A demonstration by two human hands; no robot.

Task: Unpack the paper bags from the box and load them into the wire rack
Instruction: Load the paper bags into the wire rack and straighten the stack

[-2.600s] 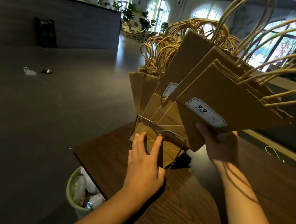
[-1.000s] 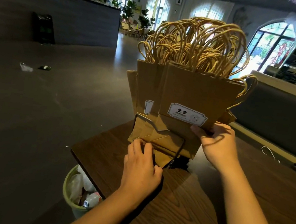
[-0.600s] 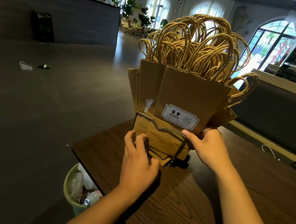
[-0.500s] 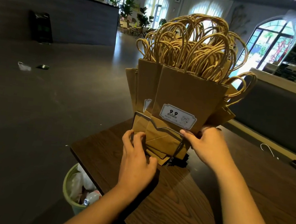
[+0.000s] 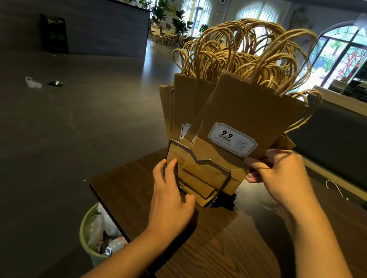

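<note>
Two hands steady brown paper bags standing in a wire rack on a wood table.

Bags (image 5: 246,114) stand upright in rack (image 5: 198,164) near table's (image 5: 233,250) far-left corner, twine handles up; front bag w/ white "9.9" label (image 5: 232,138). Left hand (image 5: 169,200): fingers straight, relaxed, resting on rack's front wire & bag bottoms, not gripping. Right hand (image 5: 282,175): thumb & fingers pinch front bags' right edge. Green bin (image 5: 89,243) w/ trash sits on floor beside table, lower left.
</note>
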